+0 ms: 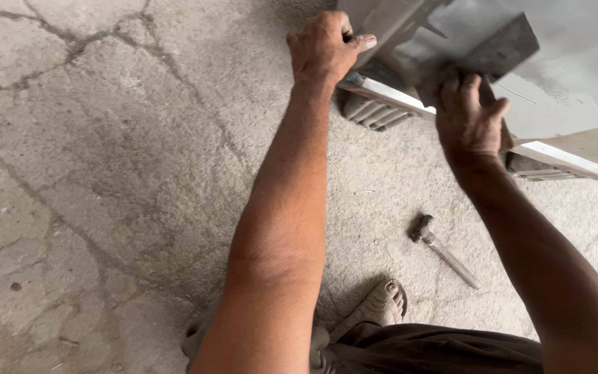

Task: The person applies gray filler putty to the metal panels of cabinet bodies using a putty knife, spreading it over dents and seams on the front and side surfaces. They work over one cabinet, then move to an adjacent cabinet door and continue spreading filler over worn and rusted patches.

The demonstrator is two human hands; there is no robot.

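Observation:
My left hand [324, 47] grips the near corner of a grey metal panel [569, 76] that lies raised off the floor at the upper right. My right hand [470, 114] presses a dark flat rectangular block [500, 52] against the panel's dusty grey surface, fingers curled over the block's near end. The panel has a bright metal edge [562, 158] along its near side. Both forearms reach up from the bottom of the view.
A hammer [444, 249] with a wooden handle lies on the cracked concrete floor [105, 173] below the panel. My sandalled foot [380, 305] and dark trouser leg show at the bottom. Ribbed grey supports [372, 111] sit under the panel.

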